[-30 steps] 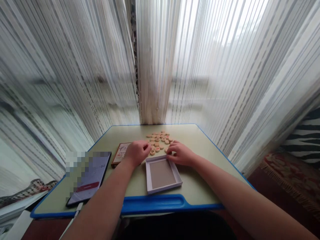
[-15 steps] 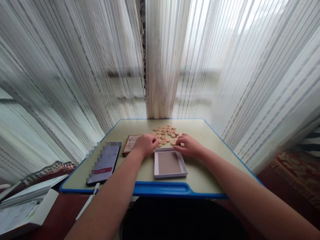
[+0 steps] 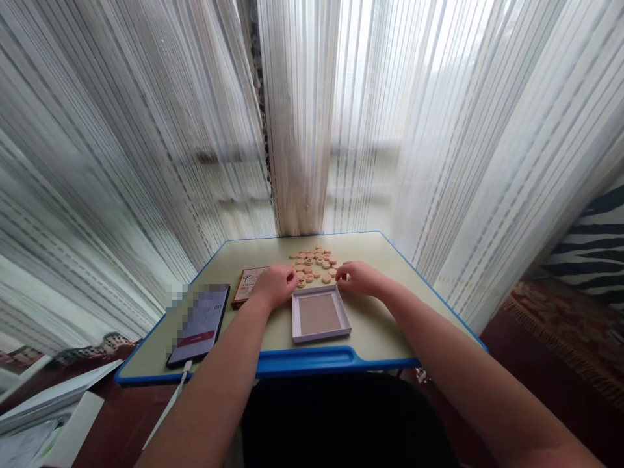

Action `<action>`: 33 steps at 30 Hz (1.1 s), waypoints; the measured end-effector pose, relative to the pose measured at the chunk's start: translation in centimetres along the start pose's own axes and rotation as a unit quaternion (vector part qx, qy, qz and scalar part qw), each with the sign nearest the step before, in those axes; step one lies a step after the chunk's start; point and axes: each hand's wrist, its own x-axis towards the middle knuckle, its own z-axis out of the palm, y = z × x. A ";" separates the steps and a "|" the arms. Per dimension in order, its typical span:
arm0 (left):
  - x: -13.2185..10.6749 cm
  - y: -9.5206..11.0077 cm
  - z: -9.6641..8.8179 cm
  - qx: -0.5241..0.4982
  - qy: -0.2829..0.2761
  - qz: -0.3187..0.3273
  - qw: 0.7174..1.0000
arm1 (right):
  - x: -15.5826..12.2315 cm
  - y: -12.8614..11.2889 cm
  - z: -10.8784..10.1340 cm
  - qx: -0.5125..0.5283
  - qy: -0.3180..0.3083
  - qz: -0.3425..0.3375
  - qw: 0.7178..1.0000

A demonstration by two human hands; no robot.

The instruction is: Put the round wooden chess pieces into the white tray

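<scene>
Round wooden Chinese chess pieces lie in a loose cluster at the far middle of the desk. My left hand rests curled at the cluster's near left edge, its fingertips against the pieces. My right hand lies at the cluster's right side, just beyond the far right corner of a shallow white box lid with a grey-brown base. The lid sits nearest the pieces, and nothing lies in it. Whether either hand holds a piece is hidden by the fingers.
A red-bordered game box lies left of my left hand. A phone with a white cable sits on the pale green, blue-edged desk. Sheer curtains hang behind; a dark chair back shows below the desk.
The view has shifted and tilted over the desk. My right hand has moved off the lid's far edge toward the right. My left hand stays at the pieces.
</scene>
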 end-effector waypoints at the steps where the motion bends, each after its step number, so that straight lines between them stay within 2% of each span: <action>1: 0.0 0.0 0.0 -0.004 -0.007 0.013 1.000 | 0.0 0.0 0.0 0.000 0.006 0.000 1.000; 4: 0.0 -0.2 0.2 -0.022 -0.022 0.041 0.999 | -0.1 0.2 0.0 0.011 -0.002 -0.017 1.000; 9: 0.1 -0.5 0.3 -0.047 -0.019 0.027 0.998 | -0.2 0.4 0.3 0.010 0.005 -0.035 0.999; 15: -0.1 -0.1 0.4 -0.061 0.036 -0.009 0.997 | 0.2 0.6 1.0 -0.004 0.044 -0.029 0.999; 18: -0.4 0.4 0.3 -0.054 0.044 0.020 0.997 | 0.3 0.6 1.1 -0.007 0.064 -0.019 0.998; 23: -0.6 1.1 -0.1 -0.055 0.011 0.099 0.993 | 0.1 -0.1 0.6 -0.003 0.079 -0.014 0.997; 28: -0.4 1.3 0.3 -0.082 0.016 0.092 0.992 | 0.2 -0.7 0.6 0.035 0.126 -0.017 0.991; 33: -0.3 1.7 0.6 -0.067 0.023 0.097 0.993 | 0.1 -0.5 1.2 0.078 0.140 -0.016 0.987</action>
